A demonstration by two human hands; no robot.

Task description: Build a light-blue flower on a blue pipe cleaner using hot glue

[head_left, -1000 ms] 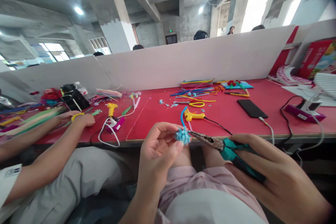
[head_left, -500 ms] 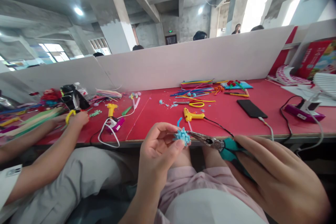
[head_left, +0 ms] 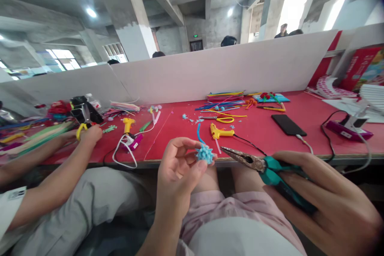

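Note:
Between the thumb and fingers of my left hand (head_left: 180,172) is a light-blue spiky pom-pom (head_left: 205,154). A blue pipe cleaner stem (head_left: 199,133) sticks up from behind it. My right hand (head_left: 324,196) is wrapped round the teal handles of needle-nose pliers (head_left: 255,163). The pliers' tips point left, a little apart from the pom-pom. Just beyond the pom-pom, a yellow glue gun (head_left: 221,132) lies on the red table with a glue stick jutting out toward me.
Yellow-handled scissors (head_left: 225,119), a bundle of pipe cleaners (head_left: 225,97) and blue scraps lie behind the glue gun. A phone (head_left: 288,124) and a purple power strip (head_left: 348,131) are at right. To the left, a co-worker's hand (head_left: 95,134) holds scissors.
The pliers have drawn back to the right, off the pom-pom. My left hand has shifted slightly left and turned the pom-pom, so more of the blue stem shows.

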